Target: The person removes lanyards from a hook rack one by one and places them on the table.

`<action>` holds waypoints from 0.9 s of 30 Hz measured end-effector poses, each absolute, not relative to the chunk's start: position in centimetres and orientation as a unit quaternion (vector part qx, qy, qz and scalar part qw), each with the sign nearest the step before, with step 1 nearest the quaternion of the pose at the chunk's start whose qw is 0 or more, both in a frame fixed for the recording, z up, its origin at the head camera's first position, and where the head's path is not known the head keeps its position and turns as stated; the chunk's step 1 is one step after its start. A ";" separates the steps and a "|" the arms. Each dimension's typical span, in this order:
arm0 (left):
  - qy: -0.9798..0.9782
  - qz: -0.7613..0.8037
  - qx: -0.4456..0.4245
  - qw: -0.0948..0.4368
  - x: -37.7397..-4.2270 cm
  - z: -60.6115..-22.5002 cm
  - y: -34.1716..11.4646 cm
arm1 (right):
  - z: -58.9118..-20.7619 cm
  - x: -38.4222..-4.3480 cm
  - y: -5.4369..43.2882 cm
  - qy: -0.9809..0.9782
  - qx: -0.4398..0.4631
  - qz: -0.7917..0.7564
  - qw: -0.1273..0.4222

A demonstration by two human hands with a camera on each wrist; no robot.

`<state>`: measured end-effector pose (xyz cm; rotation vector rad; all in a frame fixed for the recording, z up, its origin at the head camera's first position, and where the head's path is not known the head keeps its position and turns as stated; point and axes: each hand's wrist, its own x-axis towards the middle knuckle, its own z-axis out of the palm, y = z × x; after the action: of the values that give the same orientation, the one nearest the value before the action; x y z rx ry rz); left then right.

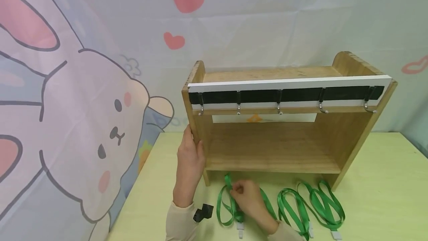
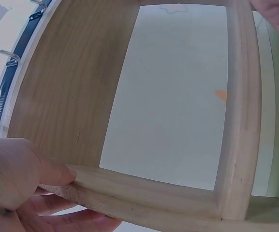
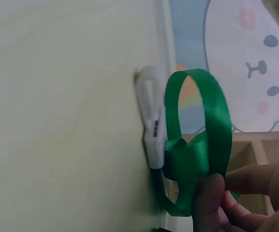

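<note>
A small wooden shelf [image 1: 267, 148] stands on the table, a row of metal hooks [image 1: 279, 107] along its upper front. At its left side panel my left hand [image 1: 190, 163] grips the edge; the left wrist view has the thumb on the inner face of the wood [image 2: 144, 188] and the fingers outside. Low in front of the shelf, my right hand [image 1: 249, 198] pinches a green lanyard [image 3: 216, 121] between thumb and fingers. The strap makes an upright loop in the right wrist view, with a white plastic clip [image 3: 154, 140] beside it. Part of this lanyard is hidden behind the hand.
More green lanyards [image 1: 329, 207] with white clips lie to the right on the pale yellow-green table [image 1: 384, 181]. Behind the shelf hangs a printed cloth [image 1: 267, 29] with a cartoon rabbit and hearts. A black device [image 1: 203, 213] sits at the left sleeve.
</note>
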<state>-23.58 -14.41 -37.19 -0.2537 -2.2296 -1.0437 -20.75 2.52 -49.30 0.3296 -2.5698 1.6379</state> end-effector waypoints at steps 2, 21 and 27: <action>-0.850 -0.399 -0.097 0.329 -23.5 -37.3 -14.4 | -49.4 -20.8 2.6 -0.845 0.109 0.521 0.042; -0.848 -0.404 -0.101 0.327 -23.5 -37.2 -14.3 | -49.5 -20.4 2.7 -0.863 0.130 0.488 0.027; -0.851 -0.399 -0.097 0.327 -23.5 -37.2 -14.4 | -49.3 -20.4 2.7 -0.877 0.126 0.462 0.039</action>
<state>-23.49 -14.38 -37.20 -0.2552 -2.2283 -1.0449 -20.42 2.68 -49.25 0.3857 -2.6883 1.4162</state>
